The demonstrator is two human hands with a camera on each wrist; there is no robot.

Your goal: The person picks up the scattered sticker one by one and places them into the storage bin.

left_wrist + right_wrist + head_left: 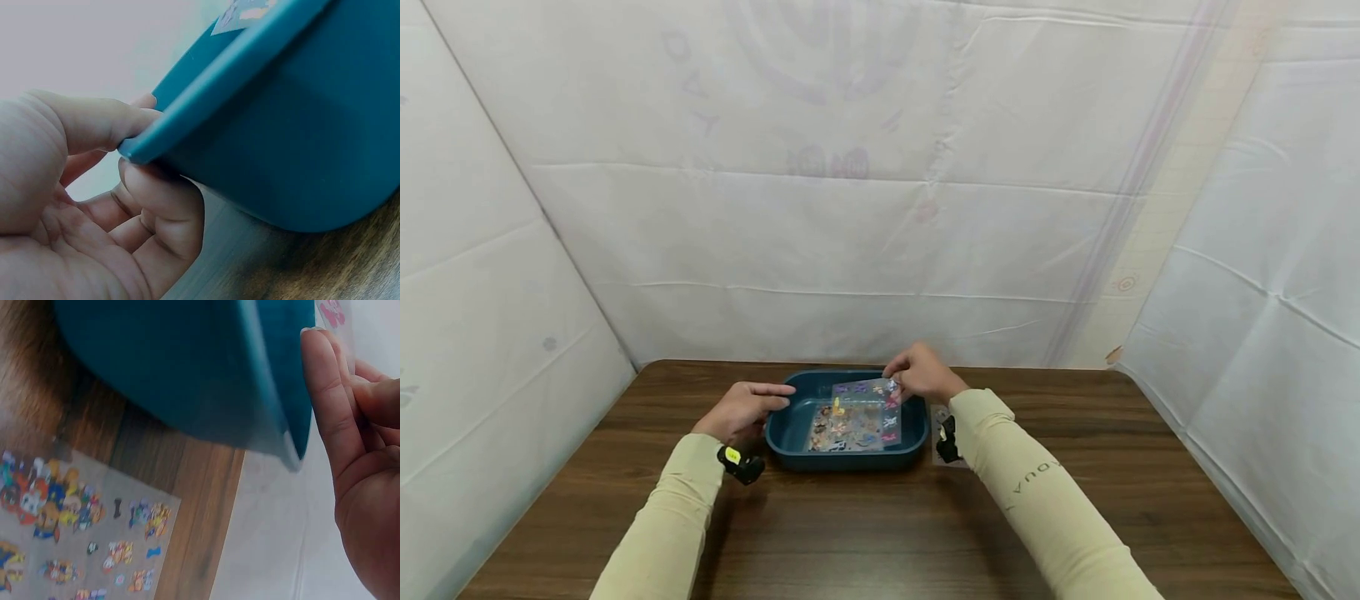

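A teal plastic tub [790, 457] stands on the table, with clear sticker sheets inside. My left hand [741, 410] pinches its left rim between thumb and curled fingers, as the left wrist view [125, 194] shows. Over the tub's right side, my right hand [923, 375] pinches the upper right corner of a clear sticker sheet [891, 421] with pink and purple figures. That sheet is tilted and overlaps another sticker sheet [835, 429] lying in the tub. A pink figure on the held sheet [333, 312] shows beside the fingers in the right wrist view.
Another clear sticker sheet [81, 525] with cartoon dogs lies on the wooden table [850, 533], right of the tub and partly under the right wrist. White cloth walls [775, 250] enclose the table at the back and both sides.
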